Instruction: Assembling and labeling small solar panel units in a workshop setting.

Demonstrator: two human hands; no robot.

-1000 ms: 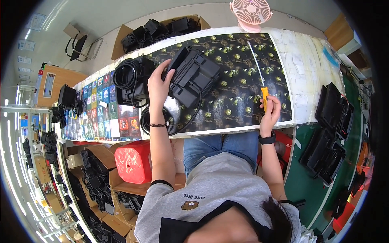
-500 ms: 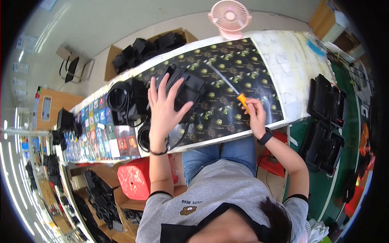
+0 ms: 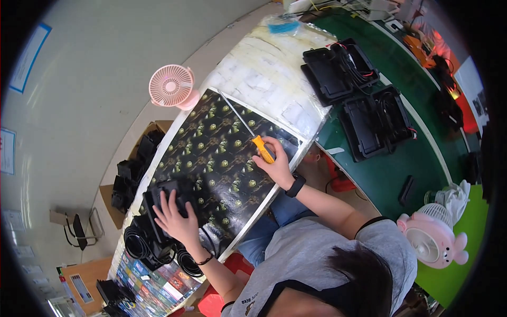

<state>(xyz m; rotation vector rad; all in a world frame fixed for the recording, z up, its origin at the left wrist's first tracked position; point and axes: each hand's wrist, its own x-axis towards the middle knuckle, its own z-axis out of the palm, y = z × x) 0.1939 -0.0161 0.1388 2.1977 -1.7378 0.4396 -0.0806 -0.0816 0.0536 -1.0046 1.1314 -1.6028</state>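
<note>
My right hand point(image 3: 277, 165) grips a long screwdriver point(image 3: 261, 146) by its yellow and black handle. The thin metal shaft points up and to the left over the dark patterned mat point(image 3: 216, 158). On the left part of the mat, my left hand point(image 3: 178, 219) rests with fingers spread on a black plastic case point(image 3: 186, 190), partly covering it. Beside that hand lie a coil of black cable point(image 3: 138, 243) and a second coil point(image 3: 188, 263).
A pink fan point(image 3: 171, 87) stands at the table's far edge. To the right, open black cases point(image 3: 364, 124) lie on a green surface point(image 3: 391, 174). A second pink fan point(image 3: 430, 238) sits at the lower right. Beyond the table, a cardboard box point(image 3: 110, 203) holds black units.
The view has swung to the right, bringing the green surface and second fan into sight. My right hand still holds the screwdriver; my left hand stays on the black case.
</note>
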